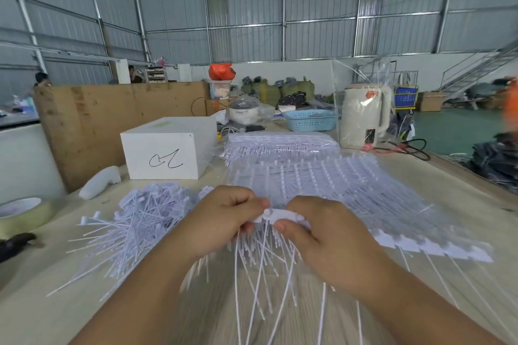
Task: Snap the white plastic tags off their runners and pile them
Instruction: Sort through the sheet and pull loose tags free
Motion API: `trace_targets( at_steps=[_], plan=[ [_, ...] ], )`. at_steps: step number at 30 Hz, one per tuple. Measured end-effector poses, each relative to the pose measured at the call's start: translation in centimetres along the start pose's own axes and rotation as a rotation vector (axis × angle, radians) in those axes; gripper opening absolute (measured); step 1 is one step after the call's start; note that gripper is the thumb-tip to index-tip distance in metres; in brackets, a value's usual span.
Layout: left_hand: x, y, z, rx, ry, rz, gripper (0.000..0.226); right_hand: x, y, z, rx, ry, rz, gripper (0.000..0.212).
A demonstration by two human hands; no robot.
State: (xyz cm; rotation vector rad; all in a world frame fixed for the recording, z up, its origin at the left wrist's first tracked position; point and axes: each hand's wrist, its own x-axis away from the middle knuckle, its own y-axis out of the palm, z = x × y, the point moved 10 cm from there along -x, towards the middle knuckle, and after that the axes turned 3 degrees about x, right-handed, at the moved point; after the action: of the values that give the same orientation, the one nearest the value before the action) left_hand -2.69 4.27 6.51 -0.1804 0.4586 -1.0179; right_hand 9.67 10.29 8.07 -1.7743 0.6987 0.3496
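Item in hand: a strip of white tags on its runner [280, 217], held crosswise between both hands just above the table [420, 176], its long axis running left to right and its thin tails hanging down toward the viewer. Left hand [224, 221]: fingers curled, pinching the strip's left end. Right hand [314, 230]: thumb and fingers pinched on the right part of the strip. Both hands are equally near; the snap is judged to turn on a twist across that left-right axis. Pile of loose tags [140, 221]: just left of the left hand. Unsnapped sheets [322, 176]: beyond and to the right, partly under the hands. Also noted: white box [168, 154], tape roll [22, 213], kettle [364, 117], blue basket [311, 120], all well apart and not in the way.
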Motion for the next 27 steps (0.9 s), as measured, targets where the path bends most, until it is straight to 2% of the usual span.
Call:
trace_targets(
  at_steps=[4,9,15,20,22,27],
  plan=[
    [0.3,0.9,-0.4,0.076,-0.057,-0.095,0.04,0.0,0.6,0.4,-0.077,-0.002,-0.039,0.027],
    [-0.1,1.2,0.2,0.195,-0.002,0.094,0.041,-0.1,-0.3,1.6,-0.144,0.048,0.046,0.029],
    [-0.2,1.5,-0.1,0.376,-0.017,0.253,0.049,-0.1,-1.8,1.2,0.027,0.038,0.173,0.029],
    [0.0,1.6,-2.1,0.564,-0.147,0.378,0.048,0.1,-2.4,-1.9,0.119,-0.067,0.302,0.029],
    [0.2,1.6,-2.8,0.601,-0.194,0.408,0.041,0.0,-2.2,-2.0,0.129,-0.069,0.3,0.029],
    [0.2,1.7,-4.4,0.627,-0.261,0.485,0.045,-0.1,-2.0,-2.2,0.18,-0.101,0.278,0.029]
  ],
)
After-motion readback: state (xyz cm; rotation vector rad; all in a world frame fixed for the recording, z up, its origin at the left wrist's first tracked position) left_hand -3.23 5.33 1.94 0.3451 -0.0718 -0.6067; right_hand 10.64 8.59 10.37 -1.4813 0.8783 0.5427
